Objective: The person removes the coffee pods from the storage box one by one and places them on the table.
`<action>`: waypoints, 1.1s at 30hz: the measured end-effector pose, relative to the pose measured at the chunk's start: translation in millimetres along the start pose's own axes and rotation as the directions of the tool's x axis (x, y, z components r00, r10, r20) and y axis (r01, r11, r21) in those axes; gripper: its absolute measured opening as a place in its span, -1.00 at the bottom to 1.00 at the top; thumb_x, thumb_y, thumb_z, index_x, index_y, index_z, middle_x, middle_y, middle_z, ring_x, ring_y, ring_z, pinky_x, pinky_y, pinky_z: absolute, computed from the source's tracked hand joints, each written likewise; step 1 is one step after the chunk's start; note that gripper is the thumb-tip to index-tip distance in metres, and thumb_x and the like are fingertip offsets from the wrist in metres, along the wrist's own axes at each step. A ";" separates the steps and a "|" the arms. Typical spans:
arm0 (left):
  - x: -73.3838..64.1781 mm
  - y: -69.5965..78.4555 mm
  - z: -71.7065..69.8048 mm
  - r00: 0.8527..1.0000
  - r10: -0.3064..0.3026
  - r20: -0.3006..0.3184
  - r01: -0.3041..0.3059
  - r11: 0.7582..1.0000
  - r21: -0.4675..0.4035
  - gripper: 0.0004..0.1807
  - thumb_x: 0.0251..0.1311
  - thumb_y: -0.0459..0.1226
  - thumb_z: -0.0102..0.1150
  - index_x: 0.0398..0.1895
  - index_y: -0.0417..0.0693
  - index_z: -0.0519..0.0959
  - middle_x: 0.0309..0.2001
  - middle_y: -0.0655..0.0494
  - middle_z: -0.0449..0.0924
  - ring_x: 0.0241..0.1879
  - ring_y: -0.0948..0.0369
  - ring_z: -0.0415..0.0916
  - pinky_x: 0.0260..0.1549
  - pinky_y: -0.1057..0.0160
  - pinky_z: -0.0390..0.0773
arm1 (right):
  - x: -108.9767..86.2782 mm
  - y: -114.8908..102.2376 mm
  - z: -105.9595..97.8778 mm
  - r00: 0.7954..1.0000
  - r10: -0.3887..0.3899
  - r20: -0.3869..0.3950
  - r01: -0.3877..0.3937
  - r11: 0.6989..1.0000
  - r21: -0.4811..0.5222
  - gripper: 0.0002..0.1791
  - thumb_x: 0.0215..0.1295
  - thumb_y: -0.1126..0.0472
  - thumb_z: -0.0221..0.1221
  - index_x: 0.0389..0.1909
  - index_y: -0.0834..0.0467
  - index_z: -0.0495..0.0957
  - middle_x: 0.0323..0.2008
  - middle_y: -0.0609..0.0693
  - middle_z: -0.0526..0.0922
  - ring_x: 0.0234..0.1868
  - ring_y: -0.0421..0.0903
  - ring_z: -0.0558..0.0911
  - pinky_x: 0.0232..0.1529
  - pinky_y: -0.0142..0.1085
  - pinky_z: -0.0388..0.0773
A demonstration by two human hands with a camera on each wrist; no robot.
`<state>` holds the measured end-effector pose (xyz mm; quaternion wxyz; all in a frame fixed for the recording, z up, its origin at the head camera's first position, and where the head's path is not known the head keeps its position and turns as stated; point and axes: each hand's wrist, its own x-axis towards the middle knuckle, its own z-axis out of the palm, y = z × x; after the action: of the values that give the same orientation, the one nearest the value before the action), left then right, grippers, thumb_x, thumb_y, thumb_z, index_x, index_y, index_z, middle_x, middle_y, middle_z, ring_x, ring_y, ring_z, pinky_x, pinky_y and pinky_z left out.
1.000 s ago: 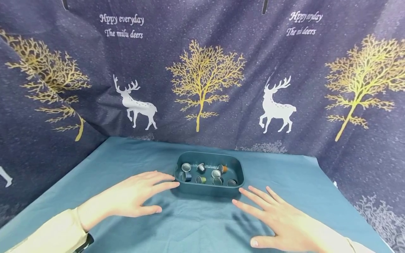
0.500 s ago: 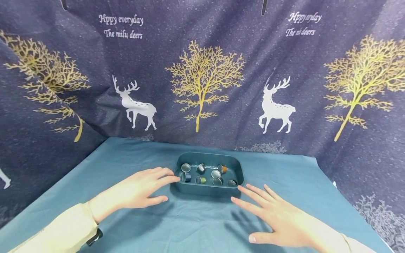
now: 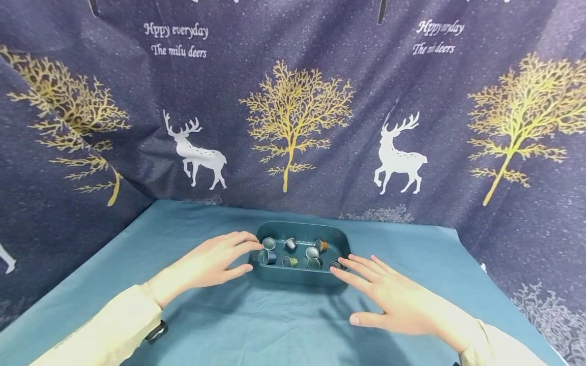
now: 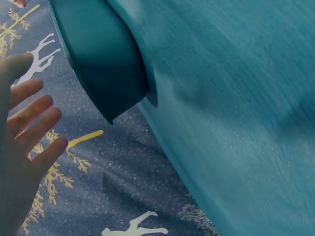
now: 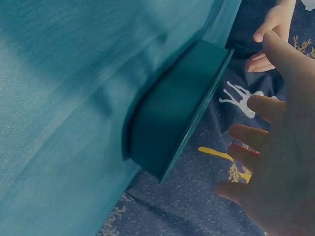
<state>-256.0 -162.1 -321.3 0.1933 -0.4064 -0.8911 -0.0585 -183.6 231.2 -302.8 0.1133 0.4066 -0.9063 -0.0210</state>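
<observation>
A dark teal rectangular bin (image 3: pixel 293 276) stands on the cloth, holding several small coffee capsules, among them a green one (image 3: pixel 290 261), an orange one (image 3: pixel 322 245) and a silver one (image 3: pixel 290 244). My left hand (image 3: pixel 215 260) hovers with fingers spread at the bin's left end, fingertips overlapping its rim in the head view. On the other side, my right hand (image 3: pixel 389 292) is spread too, its fingertips over the near right corner and partly hiding a capsule there. Both wrist views show the fingers apart from the bin's wall (image 5: pixel 172 108), with nothing in either hand.
A teal cloth (image 3: pixel 284 325) covers the table. Behind it hangs a dark blue curtain (image 3: pixel 320 30) printed with white deer and golden trees. A black band (image 3: pixel 157 332) is at the left sleeve.
Both hands have moved forward and inward toward the bin, the left to the right and the right to the left. The bin and its capsules have stayed in place.
</observation>
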 end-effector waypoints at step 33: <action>-3.0 -5.9 34.9 0.997 -0.009 -0.070 0.008 1.000 -0.023 -0.59 0.29 -0.12 0.26 0.21 0.17 0.59 0.29 0.06 0.54 0.24 0.08 0.54 0.09 0.02 0.61 | 36.8 27.6 -3.3 0.995 0.099 0.028 -0.101 0.987 0.123 -0.15 0.33 -0.43 -0.03 0.54 -0.15 0.09 0.52 -0.08 0.22 0.57 0.04 0.15 0.53 0.13 0.05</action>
<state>-269.0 -159.0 -354.3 0.2198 -0.4025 -0.8847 -0.0837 -226.8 222.6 -289.1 0.0790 0.3666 -0.9263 0.0368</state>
